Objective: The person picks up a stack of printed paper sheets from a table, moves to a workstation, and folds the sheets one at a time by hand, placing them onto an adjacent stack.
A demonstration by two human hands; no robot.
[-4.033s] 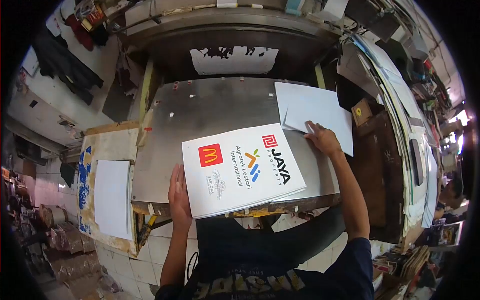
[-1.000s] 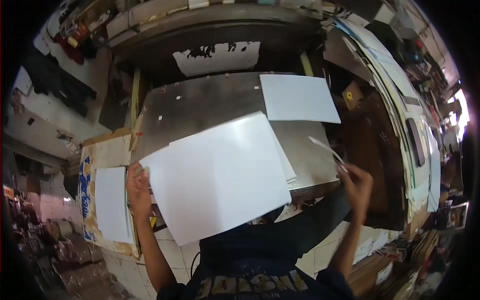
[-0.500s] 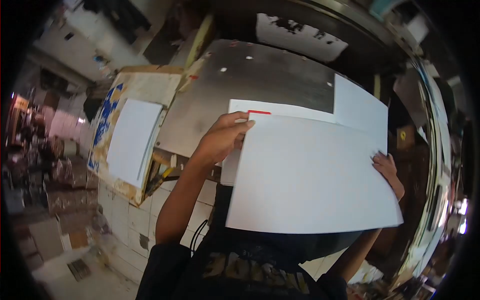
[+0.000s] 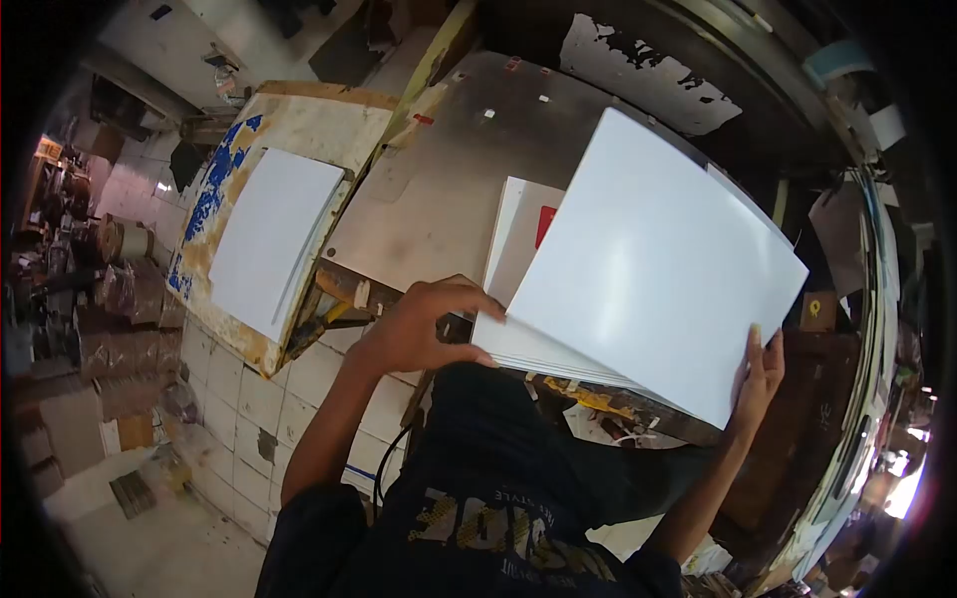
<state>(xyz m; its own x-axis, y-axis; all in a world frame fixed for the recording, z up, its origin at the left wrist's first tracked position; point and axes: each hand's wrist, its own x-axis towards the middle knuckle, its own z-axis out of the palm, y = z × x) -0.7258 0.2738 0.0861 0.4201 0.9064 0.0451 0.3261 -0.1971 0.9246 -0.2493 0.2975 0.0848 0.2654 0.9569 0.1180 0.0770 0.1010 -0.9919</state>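
A large white sheet (image 4: 658, 264), glossy and slightly curved, is tilted over a stack of white sheets (image 4: 583, 371) at the metal table's front edge. My right hand (image 4: 761, 377) holds its lower right edge; the thumb is hidden. My left hand (image 4: 429, 324) is at the sheet's lower left corner, thumb and fingers apart, fingertips beside the corner and the stack's edge. Beneath the large sheet, another sheet (image 4: 516, 244) with a red patch (image 4: 544, 227) shows in part.
The metal table (image 4: 429, 189) carries small scraps of tape. At left, a worn board (image 4: 319, 112) with blue patches bears another white pile (image 4: 274, 239). A small brown box (image 4: 818, 311) and upright boards (image 4: 882, 329) stand at right. Tiled wall (image 4: 234, 399) is below.
The large sheet has swung up and turned, its upper corner now over the metal table. My left hand has let go of its upper left corner and moved down. The red patch shows more.
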